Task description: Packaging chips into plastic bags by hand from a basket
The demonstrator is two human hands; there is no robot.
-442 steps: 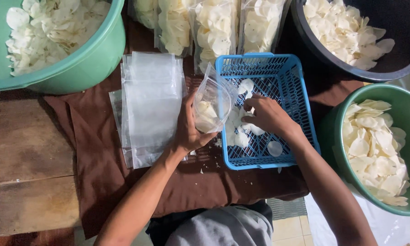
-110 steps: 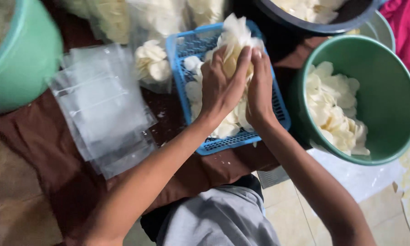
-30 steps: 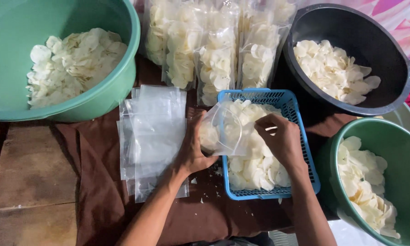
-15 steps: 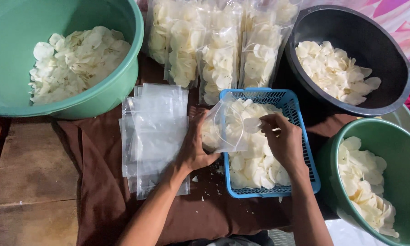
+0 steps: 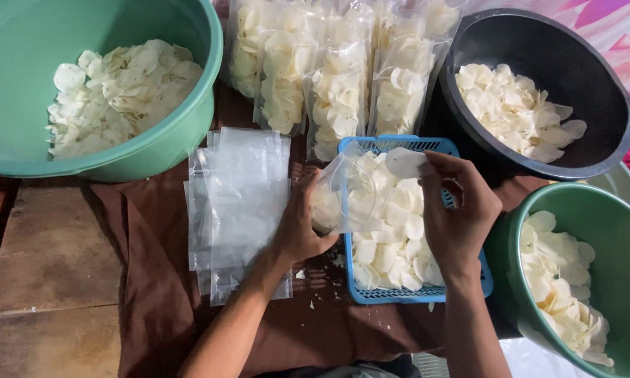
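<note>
The left hand grips one open clear bag at the blue basket; the right hand pinches one white chip above it. Around stand three basins: two green, one black, plus four filled bags and a stack of empty bags.

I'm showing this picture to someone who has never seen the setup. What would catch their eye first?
Pale round chips everywhere: heaped in the blue basket at centre, in the green tub at top left, the black tub at top right and filled bags at the back. In the middle, the left hand holds an open clear bag at the basket's edge, while the right hand lifts one chip above it.
</note>
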